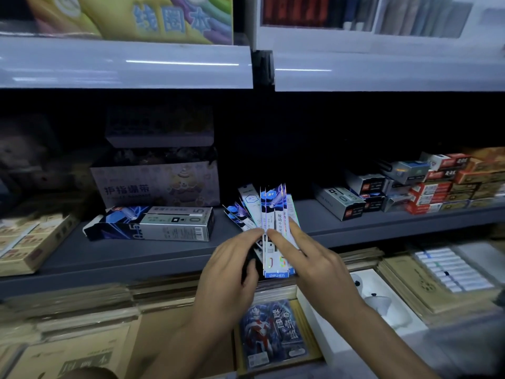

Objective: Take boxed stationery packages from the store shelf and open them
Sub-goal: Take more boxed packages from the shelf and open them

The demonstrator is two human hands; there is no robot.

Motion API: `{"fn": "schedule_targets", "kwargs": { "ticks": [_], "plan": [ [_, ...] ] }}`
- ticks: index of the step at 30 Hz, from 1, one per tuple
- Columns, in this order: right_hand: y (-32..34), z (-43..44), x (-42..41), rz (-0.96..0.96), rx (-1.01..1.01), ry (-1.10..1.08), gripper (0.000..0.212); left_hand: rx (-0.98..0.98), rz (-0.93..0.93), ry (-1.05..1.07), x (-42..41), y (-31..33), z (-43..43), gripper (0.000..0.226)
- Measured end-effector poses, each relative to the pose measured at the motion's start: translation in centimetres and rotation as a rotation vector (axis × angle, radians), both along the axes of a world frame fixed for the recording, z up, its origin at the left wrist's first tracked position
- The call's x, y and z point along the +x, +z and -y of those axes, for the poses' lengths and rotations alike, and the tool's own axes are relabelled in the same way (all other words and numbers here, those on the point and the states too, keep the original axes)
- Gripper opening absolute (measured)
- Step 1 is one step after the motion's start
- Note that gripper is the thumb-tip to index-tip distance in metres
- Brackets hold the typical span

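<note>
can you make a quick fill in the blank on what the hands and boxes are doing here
1. Both hands, left hand and right hand, hold a fanned bunch of slim pen packs over the ____ shelf.
2. The long pen box lies on its ____.
3. It lies to the ____ of the hands.

Missing: grey; side; left

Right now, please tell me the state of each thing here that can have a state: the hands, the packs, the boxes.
Left hand: gripping the fanned packs from the left.
Right hand: holding the same packs, fingers laid across their front.
Pen packs: fanned out, upright, held above the shelf edge.
Pen box: lying on its side on the shelf, left end flap open.
Bandage carton: top open.
</note>
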State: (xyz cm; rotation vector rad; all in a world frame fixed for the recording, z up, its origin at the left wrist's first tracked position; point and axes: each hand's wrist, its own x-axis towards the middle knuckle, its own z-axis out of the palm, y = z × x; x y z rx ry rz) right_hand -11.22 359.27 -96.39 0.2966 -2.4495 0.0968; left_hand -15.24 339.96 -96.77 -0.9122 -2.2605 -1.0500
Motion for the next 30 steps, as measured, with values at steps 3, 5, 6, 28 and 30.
{"fn": "schedule_targets", "kwargs": {
  "ticks": [3, 5, 6, 28, 30],
  "plan": [
    [-0.2, -0.2, 0.3, -0.023, 0.008, 0.02, 0.084, -0.132, -0.081, -0.043, -0.8, -0.3, -0.2, 0.077],
    [-0.3, -0.2, 0.6, -0.05, 0.035, 0.031, 0.069, -0.203, -0.101, -0.015, -1.2, -0.3, -0.5, 0.091],
    [-0.2, -0.2, 0.7, -0.063, 0.036, 0.034, 0.067, -0.216, -0.095, 0.003, -1.4, -0.2, -0.6, 0.095],
    [1.8, 0.0, 2.3, 0.235, -0.34, 0.281, 0.107, -0.303, -0.434, 0.087, -4.8, 1.3, -2.5, 0.048],
    [2.1, 0.0, 2.4, 0.241, -0.458, 0.323, 0.099, -0.294, -0.438, 0.012, -5.1, 1.5, -2.7, 0.048]
  ]
}}
